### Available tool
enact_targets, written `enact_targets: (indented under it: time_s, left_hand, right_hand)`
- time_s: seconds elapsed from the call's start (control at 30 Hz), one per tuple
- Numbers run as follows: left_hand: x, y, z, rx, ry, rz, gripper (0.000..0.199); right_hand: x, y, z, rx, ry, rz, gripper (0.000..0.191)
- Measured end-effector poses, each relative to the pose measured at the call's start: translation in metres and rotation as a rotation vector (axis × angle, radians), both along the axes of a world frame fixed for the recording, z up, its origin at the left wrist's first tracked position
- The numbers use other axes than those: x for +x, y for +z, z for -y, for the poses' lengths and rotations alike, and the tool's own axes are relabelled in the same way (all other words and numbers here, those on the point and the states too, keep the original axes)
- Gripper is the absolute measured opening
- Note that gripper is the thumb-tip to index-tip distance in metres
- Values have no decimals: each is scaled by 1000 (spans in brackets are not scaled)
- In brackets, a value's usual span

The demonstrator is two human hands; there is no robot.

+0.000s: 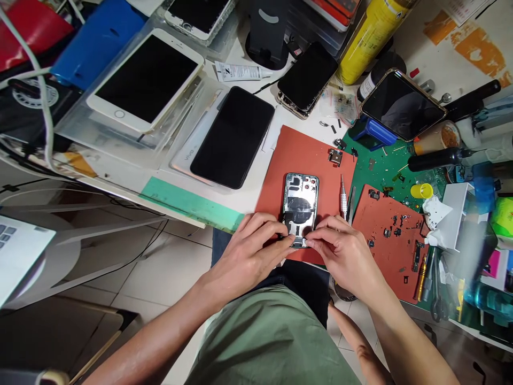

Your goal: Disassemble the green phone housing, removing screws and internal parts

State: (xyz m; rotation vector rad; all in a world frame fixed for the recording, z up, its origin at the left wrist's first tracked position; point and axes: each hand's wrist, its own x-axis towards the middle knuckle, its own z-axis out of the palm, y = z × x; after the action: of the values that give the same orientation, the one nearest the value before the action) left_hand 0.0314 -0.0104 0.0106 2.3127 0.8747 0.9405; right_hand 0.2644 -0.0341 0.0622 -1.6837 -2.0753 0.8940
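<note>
An opened smartphone rear housing (300, 206) lies on an orange-red work mat (304, 149), its inner side up, with a dark round patch and metal plates showing. My left hand (250, 248) and my right hand (344, 256) pinch its lower end from both sides. The fingertips meet over the bottom edge and hide whatever part they are working on there. A precision screwdriver (343, 198) with a silver handle lies just beyond my right hand. A small metal phone part (335, 156) rests on the mat farther up.
A second orange-red mat (385, 240) holds scattered small parts and lies on a green cutting mat (368, 160). Phones, a white tablet (146, 80) and a yellow spray can (371, 37) crowd the bench behind. A green ruler (192, 206) lines the bench's front edge.
</note>
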Motion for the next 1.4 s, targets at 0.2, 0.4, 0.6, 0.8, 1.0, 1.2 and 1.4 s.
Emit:
enact_targets:
  time_s: [0.2, 0.4, 0.6, 0.8, 1.0, 1.2, 1.4]
  left_hand:
    - [-1, -1, 2, -8, -3, -7, 31]
    - [-3, -4, 2, 12, -16, 13, 33]
    - [-10, -15, 11, 53, -58, 13, 32]
    - [-9, -10, 12, 109, -62, -31, 28]
    - [-7, 0, 9, 133, -88, -35, 29]
    - [-7, 0, 10, 102, -119, -34, 35]
    - [-7, -5, 11, 110, -124, -31, 34]
  right_hand:
    - [-1, 2, -1, -6, -6, 8, 22]
    - [-1, 3, -2, -8, -8, 10, 22]
    - [-3, 5, -2, -32, -13, 18, 21]
    - [-2, 4, -1, -25, -10, 11, 22]
    - [-2, 5, -2, -21, 10, 6, 24]
    - [-3, 4, -2, -14, 11, 10, 25]
    - [-3, 4, -2, -35, 5, 22, 25]
